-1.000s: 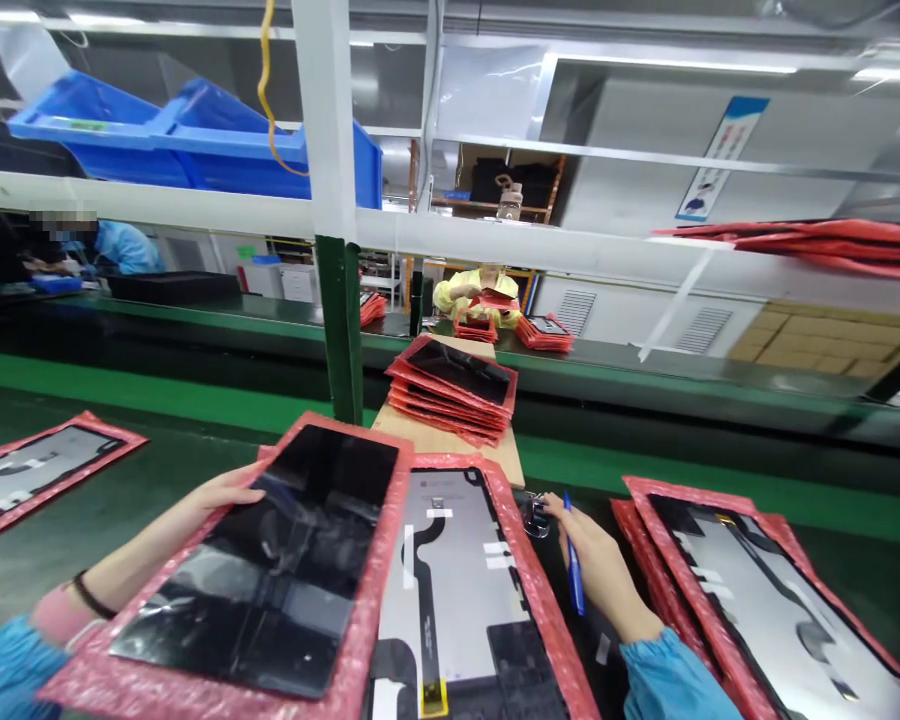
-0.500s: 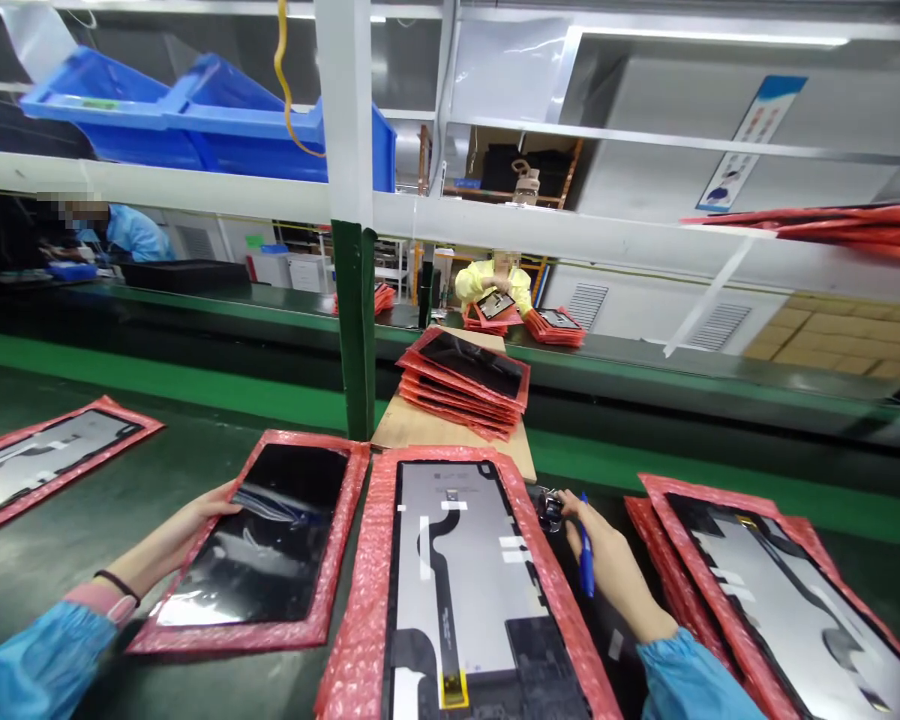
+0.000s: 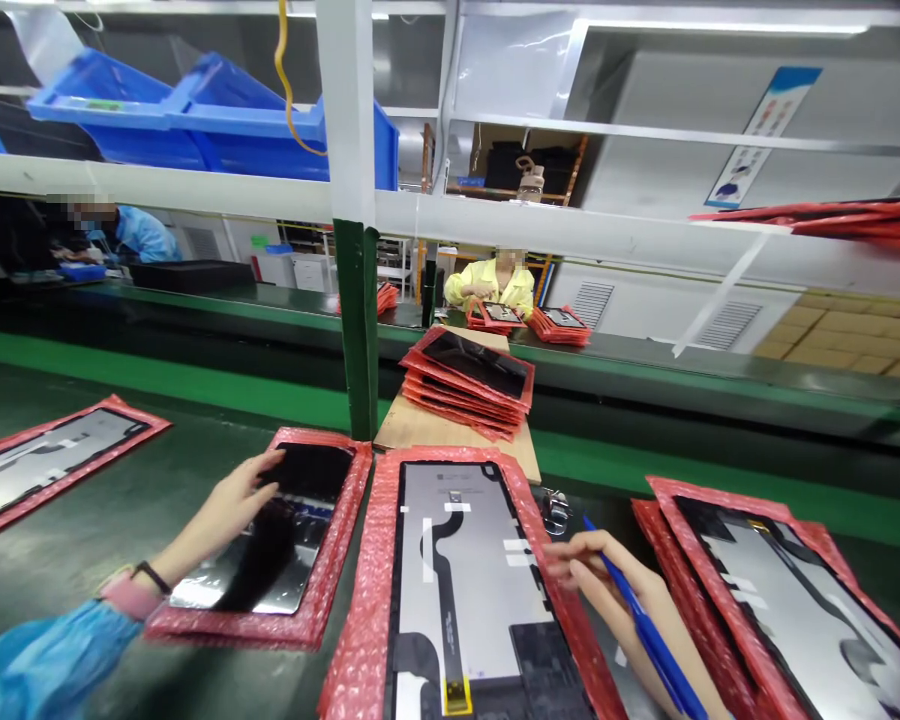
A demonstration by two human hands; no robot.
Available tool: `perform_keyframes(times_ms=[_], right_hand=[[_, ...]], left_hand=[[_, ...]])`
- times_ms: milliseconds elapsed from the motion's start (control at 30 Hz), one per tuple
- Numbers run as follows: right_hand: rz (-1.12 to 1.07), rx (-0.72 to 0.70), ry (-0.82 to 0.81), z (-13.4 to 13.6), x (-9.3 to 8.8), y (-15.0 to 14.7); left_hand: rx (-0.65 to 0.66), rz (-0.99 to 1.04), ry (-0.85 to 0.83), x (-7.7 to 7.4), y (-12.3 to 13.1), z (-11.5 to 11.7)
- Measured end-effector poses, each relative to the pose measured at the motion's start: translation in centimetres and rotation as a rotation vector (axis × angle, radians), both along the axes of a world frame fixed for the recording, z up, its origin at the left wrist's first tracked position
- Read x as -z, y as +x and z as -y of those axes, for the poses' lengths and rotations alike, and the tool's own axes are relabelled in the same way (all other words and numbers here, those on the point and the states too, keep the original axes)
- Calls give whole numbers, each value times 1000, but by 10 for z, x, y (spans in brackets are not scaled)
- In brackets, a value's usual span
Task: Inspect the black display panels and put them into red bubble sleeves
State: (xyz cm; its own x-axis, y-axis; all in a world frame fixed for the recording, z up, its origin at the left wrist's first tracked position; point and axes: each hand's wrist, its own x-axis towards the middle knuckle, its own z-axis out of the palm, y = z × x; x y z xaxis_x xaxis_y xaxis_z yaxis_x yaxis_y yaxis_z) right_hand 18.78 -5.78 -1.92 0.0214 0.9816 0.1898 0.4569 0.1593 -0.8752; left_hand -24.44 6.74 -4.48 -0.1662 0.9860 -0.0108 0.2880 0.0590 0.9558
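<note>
My left hand (image 3: 236, 510) reaches over a black glossy display panel (image 3: 285, 545) that lies face up on pink bubble wrap. Its fingers are parted and hold nothing. A blue pen (image 3: 645, 625) rests in the crook of my right hand (image 3: 619, 590). The fingertips of that hand are at the right edge of a larger display panel (image 3: 487, 580), which lies back side up on bubble wrap, showing a dark flex cable and white tape pieces. Just beyond those fingers sits a small shiny metal object (image 3: 556, 510), its kind unclear.
Bubble-wrapped panels (image 3: 802, 600) are stacked at right; another panel (image 3: 60, 460) lies far left. A pile of wrapped panels (image 3: 469, 380) stands on a wooden board (image 3: 397, 425) ahead. A green-and-white post (image 3: 356, 330) rises beside it. Blue bins (image 3: 195, 120) hang above. A person (image 3: 495, 285) works opposite.
My left hand has moved from the panel's left edge to above its surface. My right hand has left the small metal object and come nearer, the pen still in it.
</note>
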Motion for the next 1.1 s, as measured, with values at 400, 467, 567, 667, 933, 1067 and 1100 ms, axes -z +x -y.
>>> perform_keyframes(times_ms=[400, 467, 567, 667, 933, 1067, 1100], right_hand=[[26, -27, -91, 3, 6, -4], [89, -49, -76, 5, 10, -3], [184, -80, -35, 8, 15, 0], [277, -101, 7, 11, 13, -1], [350, -170, 17, 20, 1, -3], [360, -178, -10, 21, 5, 0], [363, -181, -17, 21, 6, 0]], left_hand=[[441, 794, -521, -51, 110, 76], [423, 829, -542, -54, 109, 74], [411, 842, -564, -55, 110, 71], [362, 821, -571, -54, 115, 70], [375, 706, -467, -60, 120, 65], [415, 701, -446, -63, 126, 61], [438, 700, -436, -63, 129, 60]])
